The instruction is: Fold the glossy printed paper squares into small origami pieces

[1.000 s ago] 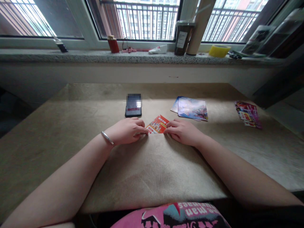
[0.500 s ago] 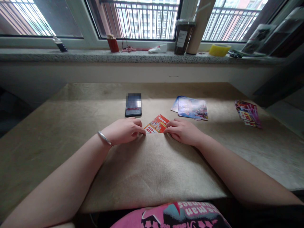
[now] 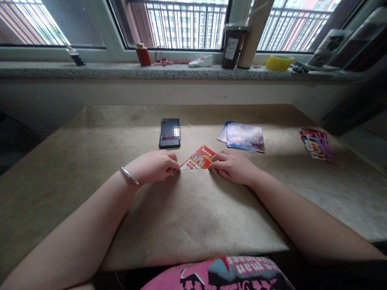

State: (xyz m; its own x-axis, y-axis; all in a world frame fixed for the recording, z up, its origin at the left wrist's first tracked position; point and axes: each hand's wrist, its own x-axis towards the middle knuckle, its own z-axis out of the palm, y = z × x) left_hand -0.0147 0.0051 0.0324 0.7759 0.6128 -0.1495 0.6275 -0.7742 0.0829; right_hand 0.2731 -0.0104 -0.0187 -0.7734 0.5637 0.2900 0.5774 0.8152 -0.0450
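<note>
A red and orange printed paper flyer point(image 3: 198, 159), folded to a triangle, lies on the table with its straight folded edge toward me. At the left end of that edge, the closed fingers of my left hand point(image 3: 161, 166) grip the corner; a silver bangle circles that wrist. My right hand point(image 3: 234, 167) has its thumb and fingers pinched together on the right end of the fold, covering that corner. Just beyond my left hand lies a black smartphone point(image 3: 169, 139), its screen partly blurred out.
Blue-purple printed sheets point(image 3: 245, 137) lie overlapped behind my right hand. A fanned stack of pink and red cards point(image 3: 317, 144) rests at the table's far right. On the stone windowsill point(image 3: 105, 71) stand a lidded dark cup point(image 3: 232, 47), a red container point(image 3: 143, 55) and a yellow tape roll point(image 3: 279, 63).
My left hand has slid slightly left along the folded edge, uncovering more of the flyer's left corner. My right hand has stayed at its corner.
</note>
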